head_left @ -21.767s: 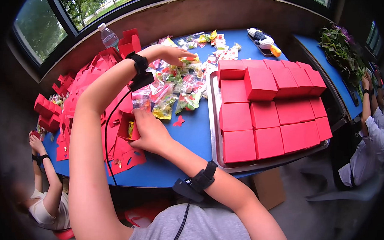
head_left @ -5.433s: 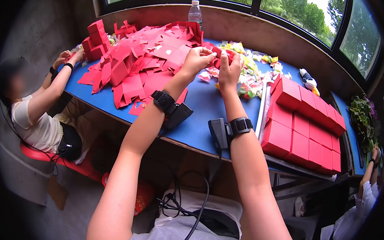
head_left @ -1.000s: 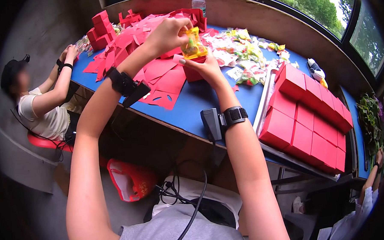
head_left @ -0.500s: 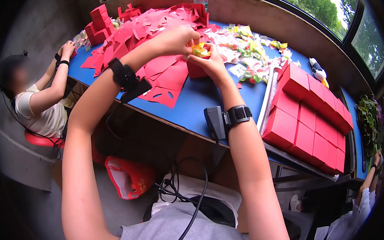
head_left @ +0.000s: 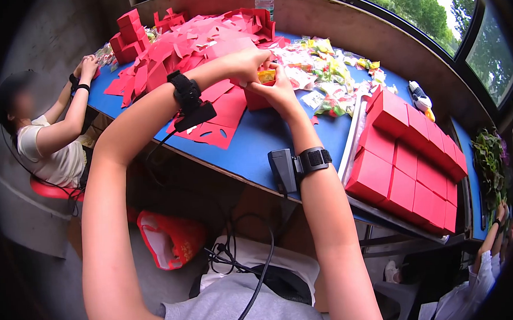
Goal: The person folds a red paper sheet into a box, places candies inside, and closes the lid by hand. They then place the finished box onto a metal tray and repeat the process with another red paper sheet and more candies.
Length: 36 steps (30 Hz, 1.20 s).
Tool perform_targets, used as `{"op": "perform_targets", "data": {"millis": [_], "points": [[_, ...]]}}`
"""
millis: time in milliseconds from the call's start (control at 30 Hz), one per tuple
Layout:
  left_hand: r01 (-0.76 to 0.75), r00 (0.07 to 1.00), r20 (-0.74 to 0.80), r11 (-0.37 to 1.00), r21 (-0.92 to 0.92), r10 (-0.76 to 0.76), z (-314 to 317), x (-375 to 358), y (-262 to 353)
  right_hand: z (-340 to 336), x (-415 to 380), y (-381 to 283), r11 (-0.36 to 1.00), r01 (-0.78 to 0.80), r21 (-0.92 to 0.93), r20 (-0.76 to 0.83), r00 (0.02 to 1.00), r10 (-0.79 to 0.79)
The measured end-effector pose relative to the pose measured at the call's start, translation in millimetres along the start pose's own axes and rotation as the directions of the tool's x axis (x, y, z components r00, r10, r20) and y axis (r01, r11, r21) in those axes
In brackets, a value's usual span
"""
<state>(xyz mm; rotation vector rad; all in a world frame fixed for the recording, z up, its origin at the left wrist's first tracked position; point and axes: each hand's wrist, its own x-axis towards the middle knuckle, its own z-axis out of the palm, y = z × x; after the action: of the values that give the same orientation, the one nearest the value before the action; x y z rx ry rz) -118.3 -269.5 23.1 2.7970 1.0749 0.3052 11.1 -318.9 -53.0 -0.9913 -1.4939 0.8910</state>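
Packaging of shiny yellow plastic (head_left: 266, 76) showed inside the open top of a small, square-sided red cardboard box (head_left: 257, 101). The right hand (head_left: 279, 91) held the box, thumb stretched along its near side, fingers spread away from the thumb and raised at its right. The left hand (head_left: 251, 66) bent over the box's left rim, fingers curled inward; what the tips pinched, if anything, could not be told. Left of the box, a heap of flat and folded red card pieces (head_left: 200, 45) covered the blue tabletop (head_left: 233, 161). Plastic-wrapped, multicoloured packets (head_left: 337, 70) lay scattered to the right, near a silver metal tray (head_left: 351, 137) bearing closed red cube-shaped boxes (head_left: 398, 188).
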Motion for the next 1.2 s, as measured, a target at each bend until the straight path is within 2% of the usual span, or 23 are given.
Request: {"op": "perform_targets", "data": {"millis": [67,133,333,400,433,500,533,600,633,667,733,767,833,867,900,933,1000,1033,1067,1100,1133,1167,1200], "points": [[0.055,0.998,0.017,0.998,-0.035,-0.055,0.8,3.5,3.2,-0.8,-0.7,-0.7,1.0,0.022,0.001,0.0,1.0,-0.022],[0.102,0.993,0.066,0.994,-0.036,-0.099,2.3,8.1,2.1,-0.8,-4.0,-8.5,0.998,-0.051,0.022,0.012,0.999,0.05],[0.138,0.99,0.036,0.99,-0.037,-0.136,2.2,3.2,11.2,-2.1,4.2,10.9,0.996,-0.022,0.084,0.003,1.0,0.022],[0.114,0.993,0.018,0.989,0.092,-0.116,3.3,3.1,8.0,-0.3,5.1,9.7,0.997,-0.021,0.074,0.015,1.0,0.02],[0.114,0.993,0.013,0.989,0.09,-0.116,1.4,3.2,3.1,-0.3,4.0,6.6,0.996,-0.028,0.079,0.03,0.999,0.026],[-0.066,0.988,0.142,0.997,0.029,0.061,-8.0,4.3,-4.2,-2.7,2.9,5.2,0.998,-0.043,0.036,0.023,0.999,0.042],[-0.091,0.98,0.181,0.994,0.052,0.08,-7.8,4.2,-3.4,-0.6,4.6,7.1,0.999,-0.052,-0.002,-0.001,0.999,0.052],[0.223,0.915,0.347,0.975,-0.002,-0.208,-7.3,4.5,12.6,-1.9,4.4,5.7,0.998,-0.034,-0.048,0.016,0.999,0.035],[0.09,0.957,0.279,0.996,-0.011,-0.083,9.3,14.1,-7.8,-3.2,1.3,1.7,0.999,-0.026,-0.036,0.013,1.0,0.026],[-0.016,0.975,0.222,0.997,0.076,-0.001,14.2,16.5,-12.2,-4.0,-1.4,-3.0,1.0,-0.015,-0.022,0.01,1.0,0.015],[0.017,0.968,0.24,0.975,0.22,-0.071,5.5,13.2,2.7,-4.1,-1.6,1.3,1.0,-0.021,-0.02,-0.007,1.0,0.02],[0.013,0.967,0.245,0.974,0.227,-0.07,2.1,13.3,5.8,-3.4,-0.3,1.6,1.0,-0.016,-0.025,-0.016,1.0,0.016],[0.063,0.939,0.309,0.958,0.279,-0.151,-4.8,13.8,8.9,-0.3,0.6,4.4,1.0,-0.017,-0.008,-0.025,1.0,0.017],[-0.117,0.915,0.401,0.929,0.351,-0.037,-16.1,20.9,8.4,0.0,1.1,6.2,1.0,-0.021,0.001,-0.028,0.999,0.021],[-0.124,0.822,0.553,0.905,0.408,-0.136,-39.1,33.8,17.4,-0.2,-1.2,1.6,0.998,-0.05,0.047,-0.017,0.999,0.051],[-0.142,0.695,0.676,0.875,0.462,-0.244,-67.1,49.3,30.2,0.6,-4.2,-5.6,0.999,-0.034,-0.033,-0.062,0.998,0.032],[0.081,0.739,0.609,0.936,0.343,-0.287,-105.0,90.6,59.4,1.8,-3.5,-4.4,0.998,-0.026,-0.058,-0.071,0.997,0.022],[0.052,0.894,0.411,0.951,0.303,-0.18,-98.9,125.3,53.7,2.0,-5.2,-6.8,0.999,-0.03,-0.029,-0.082,0.996,0.028],[0.013,0.983,0.175,0.964,0.264,-0.062,-78.0,159.6,46.6,1.4,-6.1,-9.5,0.999,-0.034,-0.008,-0.092,0.995,0.033],[-0.052,0.986,0.165,0.968,0.244,0.012,-52.3,186.3,56.9,1.3,-3.4,-4.2,0.998,-0.026,-0.064,-0.102,0.995,0.02],[-0.115,0.985,0.151,0.966,0.231,0.081,-30.7,209.2,67.7,5.6,5.7,19.0,1.0,0.01,-0.029,-0.105,0.994,-0.013],[-0.178,0.978,0.153,0.942,0.284,0.139,-8.0,213.4,78.3,11.7,10.0,29.0,0.962,0.266,0.067,-0.158,0.954,-0.253],[-0.175,0.974,0.191,0.945,0.276,0.124,14.8,219.5,79.9,14.5,14.1,33.0,0.848,0.508,0.148,-0.228,0.852,-0.471]]}}
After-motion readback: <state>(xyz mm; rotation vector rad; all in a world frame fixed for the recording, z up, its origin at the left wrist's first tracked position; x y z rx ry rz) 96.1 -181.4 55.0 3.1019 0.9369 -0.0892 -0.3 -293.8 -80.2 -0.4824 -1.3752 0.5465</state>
